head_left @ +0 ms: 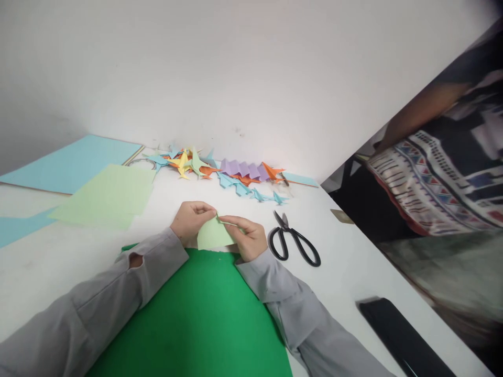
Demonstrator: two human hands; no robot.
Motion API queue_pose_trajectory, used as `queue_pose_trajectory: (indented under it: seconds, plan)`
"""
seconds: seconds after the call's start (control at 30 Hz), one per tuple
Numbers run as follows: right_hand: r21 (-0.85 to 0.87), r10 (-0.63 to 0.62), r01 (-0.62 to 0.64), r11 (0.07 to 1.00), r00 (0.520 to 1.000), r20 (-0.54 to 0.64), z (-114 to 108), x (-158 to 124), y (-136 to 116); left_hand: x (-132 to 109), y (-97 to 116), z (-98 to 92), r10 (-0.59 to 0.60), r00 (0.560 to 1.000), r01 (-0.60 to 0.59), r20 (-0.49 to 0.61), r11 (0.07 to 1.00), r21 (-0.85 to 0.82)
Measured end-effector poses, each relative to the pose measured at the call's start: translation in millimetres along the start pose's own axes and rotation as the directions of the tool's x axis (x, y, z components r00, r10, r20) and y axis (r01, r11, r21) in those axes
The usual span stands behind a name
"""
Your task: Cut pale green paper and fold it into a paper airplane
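Note:
A light green piece of paper (214,234) is held between my two hands, just above the far edge of a dark green sheet (196,314). My left hand (192,220) pinches its upper edge from the left. From the right, my right hand (248,236) grips the same paper, thumb and fingers close to the left fingertips. A small fold stands up where the fingertips meet. Part of the paper's right side is hidden behind the right hand. Black-handled scissors (291,238) lie on the table just right of that hand, blades slightly apart.
Folded paper figures (188,163) and a purple pleated strip (243,169) line the wall. Light green sheets (106,193) and a blue sheet (70,162) lie at left. A black flat object (401,335) rests near the table's right edge. Beyond stands a person in patterned clothing (440,178).

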State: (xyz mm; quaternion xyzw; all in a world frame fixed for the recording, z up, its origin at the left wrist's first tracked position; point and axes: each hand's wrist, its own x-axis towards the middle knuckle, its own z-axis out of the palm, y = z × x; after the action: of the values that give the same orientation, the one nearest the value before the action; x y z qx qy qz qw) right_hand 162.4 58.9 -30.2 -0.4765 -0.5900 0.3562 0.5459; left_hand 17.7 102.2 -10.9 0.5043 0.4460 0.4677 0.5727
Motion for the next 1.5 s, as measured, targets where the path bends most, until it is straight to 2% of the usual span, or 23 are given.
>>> queue_pose_trajectory:
  seconds: [0.23, 0.4, 0.5, 0.63, 0.77, 0.97, 1.1, 1.37, 1.5]
  plan:
    - [-0.092, 0.058, -0.055, 0.994, 0.998, 0.035, -2.6, -3.8, -1.6, 1.5, 1.5, -0.6, -0.002, 1.000, 0.002, -0.003, 1.000, 0.020]
    - [-0.168, -0.007, 0.020, 0.986, 0.997, 0.077, -4.2, -3.9, -0.9, 1.6, 2.3, -0.5, -0.006, 1.000, 0.006, -0.006, 1.000, 0.021]
    - [-0.189, -0.008, 0.023, 0.982, 0.997, 0.081, -4.0, -3.3, -0.1, 1.1, 2.2, -0.4, -0.004, 1.000, 0.004, -0.010, 1.000, 0.019]
    - [-0.179, -0.006, 0.019, 0.984, 0.997, 0.073, -3.1, -4.0, 1.1, 0.7, 2.1, -1.0, 0.004, 1.000, -0.004, -0.004, 1.000, 0.007]
    - [-0.133, -0.054, 0.060, 0.989, 0.998, 0.043, -2.2, -3.4, 3.3, 1.1, 0.0, -1.8, 0.008, 1.000, -0.008, -0.008, 1.000, -0.009]
    - [-0.042, 0.050, -0.051, 0.998, 0.999, -0.010, -2.7, 0.7, 10.4, 1.4, -3.7, -1.3, -0.019, 1.000, 0.018, -0.015, 0.998, -0.061]
    - [-0.069, -0.041, 0.037, 0.997, 0.997, -0.066, -2.5, -1.6, 8.7, 1.4, -3.7, -0.6, -0.025, 1.000, 0.024, -0.010, 0.996, -0.088]
    - [-0.076, -0.115, 0.113, 0.991, 0.993, -0.022, -2.1, -3.0, 7.7, 1.8, -2.5, -1.2, -0.034, 0.999, 0.033, -0.008, 0.995, -0.090]
    - [-0.169, -0.181, 0.175, 0.970, 0.983, -0.018, -1.8, -4.8, 10.7, 1.8, -2.5, -1.4, -0.024, 1.000, 0.023, -0.014, 0.996, -0.088]
